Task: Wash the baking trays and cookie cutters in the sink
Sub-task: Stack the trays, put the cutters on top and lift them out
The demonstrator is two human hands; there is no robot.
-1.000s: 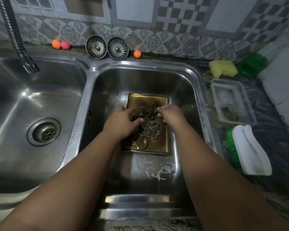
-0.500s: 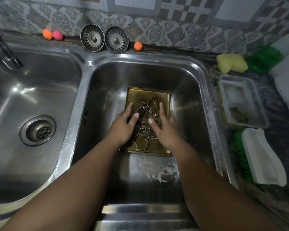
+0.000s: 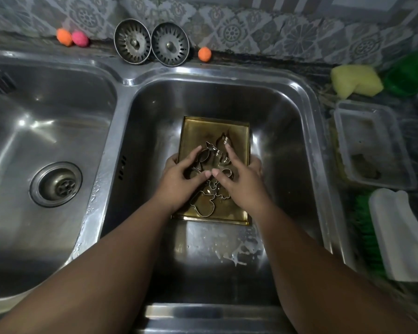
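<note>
A brass-coloured baking tray (image 3: 203, 131) lies flat on the floor of the right sink basin (image 3: 282, 121). Several metal cookie cutters (image 3: 203, 208) are piled on it, partly hidden under my hands. My left hand (image 3: 181, 182) lies over the cutters with index finger and thumb stretched across them, and its outer fingers curl over the tray's left edge. My right hand (image 3: 241, 184) mirrors it, its outer fingers curling over the right edge. The two thumbs nearly meet in the middle.
The left basin has an open drain (image 3: 56, 184). Two strainer plugs (image 3: 132, 42) lean on the tiled wall among small coloured balls. On the right counter lie a yellow sponge (image 3: 355, 80), a plastic container (image 3: 372, 145) and a white-and-green scrub brush (image 3: 396, 232). Foam (image 3: 232, 256) streaks the basin floor.
My hands went from picking at the cutters near the tray's middle to lying flat on them, then spread wider until the outer fingers reached the tray's side edges. The view tilted down.
</note>
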